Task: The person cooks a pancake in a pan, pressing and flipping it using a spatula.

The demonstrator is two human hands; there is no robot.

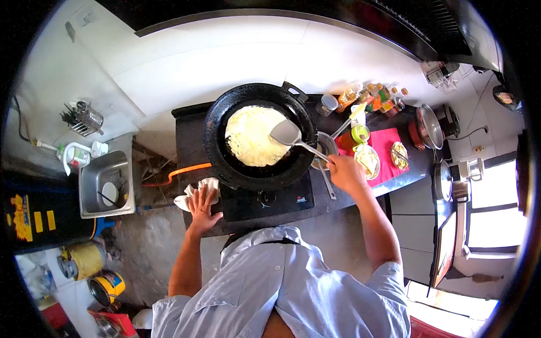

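Observation:
A pale yellow, round egg pancake [253,138] lies flat in a large black wok [217,163] on the stove. My right hand [346,172] is closed around the handle of a spatula [286,133], whose grey blade rests at the pancake's right edge. To the left of the stove's knob, my left hand [202,207] lies with fingers spread on a crumpled white cloth [208,185] at the counter's front edge. Whether its fingers press the cloth or only rest on it, the palm faces down.
Right of the wok stand a metal strainer [325,147], a bowl of pale food [367,160] and a red cloth [387,141]. Seasoning bottles [383,98] line the wall. An orange gas hose [186,170] runs left of the wok. A steel sink [107,180] sits farther left.

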